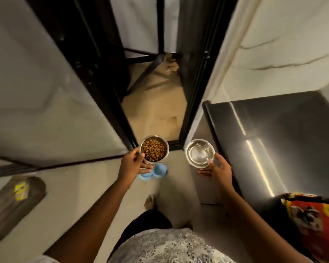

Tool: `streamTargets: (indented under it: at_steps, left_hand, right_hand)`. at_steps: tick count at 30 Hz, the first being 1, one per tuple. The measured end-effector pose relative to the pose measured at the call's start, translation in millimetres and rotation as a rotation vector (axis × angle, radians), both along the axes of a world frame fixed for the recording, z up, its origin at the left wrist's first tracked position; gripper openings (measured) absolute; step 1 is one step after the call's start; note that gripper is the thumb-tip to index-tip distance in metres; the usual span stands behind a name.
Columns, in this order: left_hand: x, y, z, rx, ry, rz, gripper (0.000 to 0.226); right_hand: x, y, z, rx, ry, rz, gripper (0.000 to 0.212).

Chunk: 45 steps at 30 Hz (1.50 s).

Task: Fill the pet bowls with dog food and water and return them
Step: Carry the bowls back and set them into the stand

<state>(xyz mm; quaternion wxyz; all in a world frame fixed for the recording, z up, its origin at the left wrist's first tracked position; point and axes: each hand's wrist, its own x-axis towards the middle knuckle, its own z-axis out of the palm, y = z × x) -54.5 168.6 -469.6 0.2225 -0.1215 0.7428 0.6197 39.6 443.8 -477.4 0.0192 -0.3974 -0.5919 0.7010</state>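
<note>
the blue stand [156, 172] waits on the floor just below the left hand [133, 165], whose fingers clasp the kibble bowl [154, 149] by its rim. the right hand [217, 170] cups the water bowl [199, 153] from beneath (keep it level), so lower both slowly and seat the water first, i'd judge.

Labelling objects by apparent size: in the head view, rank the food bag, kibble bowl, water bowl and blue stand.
1. food bag, nearer the camera
2-3. kibble bowl and water bowl, alike
4. blue stand, partly hidden
</note>
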Motion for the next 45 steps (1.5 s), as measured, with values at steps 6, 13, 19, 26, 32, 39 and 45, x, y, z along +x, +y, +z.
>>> streamTargets:
  at_steps: [6, 13, 19, 26, 32, 39, 45]
  left_hand:
    - [31, -54, -11, -0.021, -0.067, 0.157, 0.032]
    - [22, -85, -67, -0.076, -0.129, 0.219, 0.040]
    - [3, -91, -167, -0.083, -0.244, 0.282, 0.036]
    - [-28, -80, -331, -0.035, -0.376, 0.339, 0.037]
    - [-54, -70, -497, -0.048, -0.457, 0.320, 0.037]
    - [-87, -66, -663, -0.088, -0.449, 0.202, 0.033]
    - [-100, -63, -743, -0.120, -0.462, 0.199, 0.029]
  right_hand:
    - [-21, -49, -20, 0.024, -0.041, 0.149, 0.033]
    - [-54, -87, -76, 0.049, -0.182, 0.198, 0.048]
    - [-78, -95, -170, 0.012, -0.266, 0.151, 0.035]
    - [-100, -81, -334, 0.048, -0.333, 0.231, 0.041]
    - [-119, -62, -503, 0.187, -0.310, 0.350, 0.045]
    - [-151, -48, -672, 0.168, -0.304, 0.475, 0.039]
    - [-159, -48, -754, 0.181, -0.275, 0.546, 0.035]
